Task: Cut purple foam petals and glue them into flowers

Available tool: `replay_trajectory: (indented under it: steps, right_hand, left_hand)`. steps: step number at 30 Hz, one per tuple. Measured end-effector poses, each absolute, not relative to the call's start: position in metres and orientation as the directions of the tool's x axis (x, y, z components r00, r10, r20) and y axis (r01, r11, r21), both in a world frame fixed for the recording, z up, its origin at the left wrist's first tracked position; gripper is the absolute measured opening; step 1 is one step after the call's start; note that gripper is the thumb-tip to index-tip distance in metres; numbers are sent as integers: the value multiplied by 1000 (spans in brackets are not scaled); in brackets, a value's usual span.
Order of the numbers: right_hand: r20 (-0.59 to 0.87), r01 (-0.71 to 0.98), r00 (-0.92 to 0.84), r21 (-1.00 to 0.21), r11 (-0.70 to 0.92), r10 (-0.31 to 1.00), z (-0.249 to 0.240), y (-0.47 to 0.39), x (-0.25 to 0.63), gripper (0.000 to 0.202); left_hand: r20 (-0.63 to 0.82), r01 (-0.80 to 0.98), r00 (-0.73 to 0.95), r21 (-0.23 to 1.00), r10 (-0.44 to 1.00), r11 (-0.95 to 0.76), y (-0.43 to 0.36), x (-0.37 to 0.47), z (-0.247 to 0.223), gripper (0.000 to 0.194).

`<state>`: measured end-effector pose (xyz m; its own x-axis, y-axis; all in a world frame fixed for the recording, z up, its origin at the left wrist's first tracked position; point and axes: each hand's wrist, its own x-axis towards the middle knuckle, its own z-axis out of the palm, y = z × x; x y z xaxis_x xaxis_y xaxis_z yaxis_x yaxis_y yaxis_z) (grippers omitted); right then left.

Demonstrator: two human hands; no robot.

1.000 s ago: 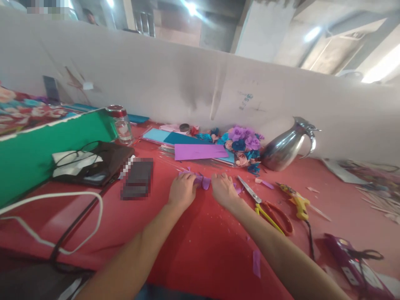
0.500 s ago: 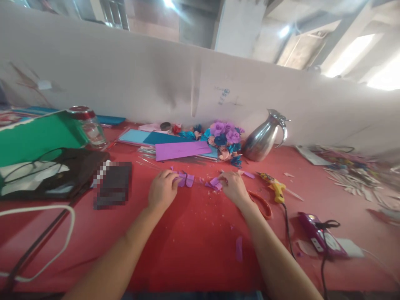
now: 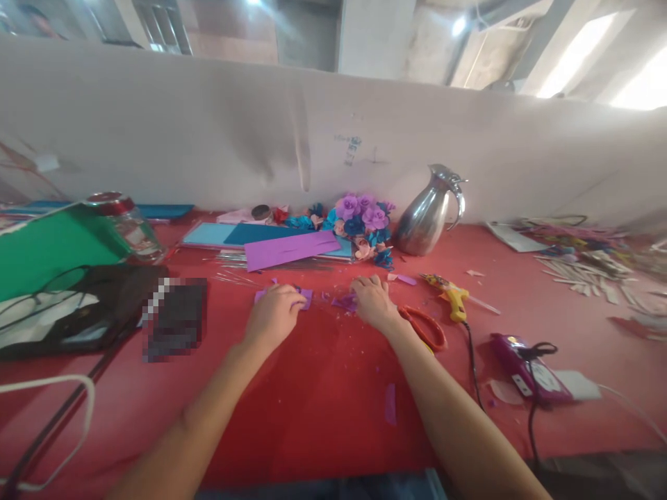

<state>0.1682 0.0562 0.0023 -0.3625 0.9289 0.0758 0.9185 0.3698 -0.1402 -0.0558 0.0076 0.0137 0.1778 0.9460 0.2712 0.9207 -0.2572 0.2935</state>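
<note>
Both forearms reach forward across the red table from the bottom edge of the view, palms turned down. The left hand lies with its fingers curled over a small group of purple paper pieces, which show at its fingertips and just behind its knuckles; whether the fingers pinch them or only press on them cannot be told. The right hand rests knuckles up, fingers bent, with its fingertips on a second purple scrap that lies between the two hands; its grip is likewise hidden. The hands are near each other but apart.

Just to the right of the right wrist lie scissors with orange handles, their blades hidden under the hand. Beyond them, a yellow glue gun lies on the table, its dark cord running toward the near edge. Near the cord sits a purple power strip with a plug in it. Behind the hands, a long purple sheet lies over blue sheets, and beside these stands a bunch of purple and blue paper flowers. A steel jug stands just right of the flowers, close to the white partition. At the left are a glass jar with a red lid, a green board, a dark bag with spectacles on it, and a white cable. A single purple strip lies on the table beside the right forearm. Pale sticks are scattered at the far right
</note>
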Motion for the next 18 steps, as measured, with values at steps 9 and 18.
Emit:
replay_trajectory:
  steps: [9,18]
  right_hand:
    - [270,783,-125,-564,262,955,6,72,192,19]
    - [202,387,75,-908,158,976,-5,85,203,33]
  left_hand:
    - [198,896,254,321,947,-308,2,34,5,31]
    - [84,963,204,161,975,-215,9,78,9,27]
